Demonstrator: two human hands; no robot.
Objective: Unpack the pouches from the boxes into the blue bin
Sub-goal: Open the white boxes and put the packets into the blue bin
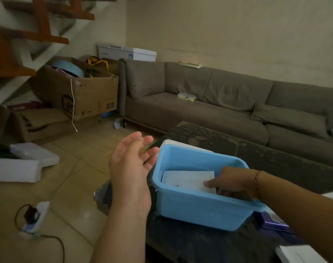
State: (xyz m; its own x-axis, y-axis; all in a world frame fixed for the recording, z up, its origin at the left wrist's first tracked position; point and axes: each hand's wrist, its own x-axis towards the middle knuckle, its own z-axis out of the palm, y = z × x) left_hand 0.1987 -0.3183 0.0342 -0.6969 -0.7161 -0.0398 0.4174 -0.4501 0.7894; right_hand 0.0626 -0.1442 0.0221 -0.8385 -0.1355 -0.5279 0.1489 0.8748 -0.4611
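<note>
Blue bin [199, 209] sits near the table edge; my right hand [232, 184] pinches a white pouch [186, 180] inside it, left hand [131, 164] spread beside. Pressing hard could shove the bin off.

Count: one blue bin [197, 207], one white pouch [186, 180] inside it, two hands, one sofa [209, 103], two cardboard boxes, one dark table [275, 160].

Single head-worn wide-angle view, tilted forward and down and rolled slightly. It looks from close above the near edge of the dark table [237, 149], across the tiled floor [82, 168] towards the sofa [199, 111] and back wall [237, 31].
</note>
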